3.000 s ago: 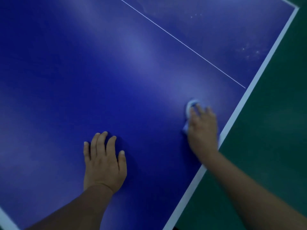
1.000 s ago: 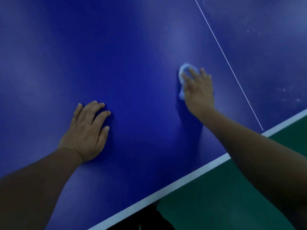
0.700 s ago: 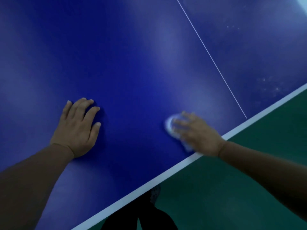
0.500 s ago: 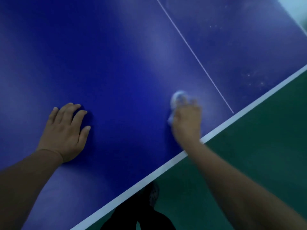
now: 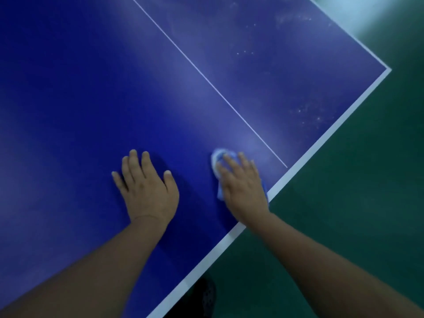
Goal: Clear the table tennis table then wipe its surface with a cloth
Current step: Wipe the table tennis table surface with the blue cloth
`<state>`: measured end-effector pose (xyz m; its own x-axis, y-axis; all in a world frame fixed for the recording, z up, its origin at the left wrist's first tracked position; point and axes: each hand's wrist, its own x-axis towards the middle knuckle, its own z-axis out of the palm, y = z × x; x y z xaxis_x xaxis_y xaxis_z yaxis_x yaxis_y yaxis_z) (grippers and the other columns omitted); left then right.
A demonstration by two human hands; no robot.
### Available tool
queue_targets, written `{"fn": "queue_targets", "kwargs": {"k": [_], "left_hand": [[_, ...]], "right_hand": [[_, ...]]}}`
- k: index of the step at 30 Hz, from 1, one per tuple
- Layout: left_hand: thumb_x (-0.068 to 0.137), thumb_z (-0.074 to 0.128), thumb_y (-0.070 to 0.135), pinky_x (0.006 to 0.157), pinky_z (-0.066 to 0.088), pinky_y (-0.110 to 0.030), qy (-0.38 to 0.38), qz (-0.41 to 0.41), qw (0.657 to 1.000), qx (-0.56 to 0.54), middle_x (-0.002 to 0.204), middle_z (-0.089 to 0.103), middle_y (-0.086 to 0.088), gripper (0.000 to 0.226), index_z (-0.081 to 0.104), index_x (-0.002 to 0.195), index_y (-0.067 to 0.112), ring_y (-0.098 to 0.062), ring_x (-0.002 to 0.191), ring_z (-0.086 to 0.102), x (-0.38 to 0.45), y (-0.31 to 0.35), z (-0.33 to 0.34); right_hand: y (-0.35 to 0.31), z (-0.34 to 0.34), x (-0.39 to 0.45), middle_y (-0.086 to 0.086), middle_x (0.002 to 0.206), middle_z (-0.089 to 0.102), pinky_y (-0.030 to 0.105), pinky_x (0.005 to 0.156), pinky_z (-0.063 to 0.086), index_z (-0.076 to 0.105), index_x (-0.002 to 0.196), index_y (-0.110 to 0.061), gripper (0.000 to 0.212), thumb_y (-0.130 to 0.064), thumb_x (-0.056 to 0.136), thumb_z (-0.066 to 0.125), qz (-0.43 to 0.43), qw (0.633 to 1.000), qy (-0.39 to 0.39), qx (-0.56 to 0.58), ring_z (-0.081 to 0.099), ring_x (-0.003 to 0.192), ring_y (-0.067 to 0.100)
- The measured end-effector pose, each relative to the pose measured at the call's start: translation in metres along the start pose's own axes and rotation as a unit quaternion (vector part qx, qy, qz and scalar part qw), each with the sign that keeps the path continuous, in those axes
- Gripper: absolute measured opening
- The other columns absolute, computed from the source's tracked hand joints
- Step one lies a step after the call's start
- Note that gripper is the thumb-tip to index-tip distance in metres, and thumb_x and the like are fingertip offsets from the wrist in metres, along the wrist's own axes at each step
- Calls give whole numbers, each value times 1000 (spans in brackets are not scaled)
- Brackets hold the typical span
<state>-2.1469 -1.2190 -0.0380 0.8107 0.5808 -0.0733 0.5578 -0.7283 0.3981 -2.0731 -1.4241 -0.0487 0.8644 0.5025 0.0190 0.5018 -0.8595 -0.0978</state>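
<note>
The right hand (image 5: 243,187) is pressing a small pale blue cloth (image 5: 218,157) flat against the table tennis table (image 5: 91,88), fingers extended and slightly spread over it, so that only the cloth's rounded front edge and a bit of its left side are showing from under the palm. The left hand (image 5: 146,187) is resting palm down on the blue surface just beside it, fingers straight and holding nothing, apparently bracing the person's lean.

The cloth is sitting close to the white edge band (image 5: 321,143) of the table, near where the thin centre line (image 5: 206,79) is meeting that band. No objects are showing on the part of the table in view, so the clearing looks finished and the wiping is the step in hand.

Beyond the centre line, toward the far corner, pale specks and smudges (image 5: 307,113) are dotting the surface; that patch looks unwiped. To do this well, the wiping hand should be keeping even pressure through flat fingers, working in overlapping strokes across the line toward those specks, and carrying each stroke off the edge so dust is not being pushed back. The green floor (image 5: 344,226) is lying beyond the edge.
</note>
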Motion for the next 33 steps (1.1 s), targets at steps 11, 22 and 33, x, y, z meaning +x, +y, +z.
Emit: {"fn": "queue_targets", "kwargs": {"k": [11,22,33], "left_hand": [[101,29,40,122,1,-55,26,-89,996,18,160,23,-14,61,30,150,3,-27,151,11,5,14,15],[95,20,46,122,2,-54,25,-103,993,54,159,26,-14,69,35,149,6,-28,150,13,7,18,16],[98,20,43,122,8,-54,27,-114,988,96,157,32,-14,65,42,147,5,-27,150,19,9,21,16]], "right_hand": [[8,-5,36,10,148,49,61,110,33,57,136,-14,56,-28,85,40,45,998,35,18,41,136,46],[33,-17,180,-1,159,33,51,116,16,45,146,-25,46,-25,101,35,53,998,-12,23,24,146,37],[57,-20,229,1,159,33,55,118,16,48,145,-23,45,-22,102,38,-70,997,-32,16,24,146,40]]}}
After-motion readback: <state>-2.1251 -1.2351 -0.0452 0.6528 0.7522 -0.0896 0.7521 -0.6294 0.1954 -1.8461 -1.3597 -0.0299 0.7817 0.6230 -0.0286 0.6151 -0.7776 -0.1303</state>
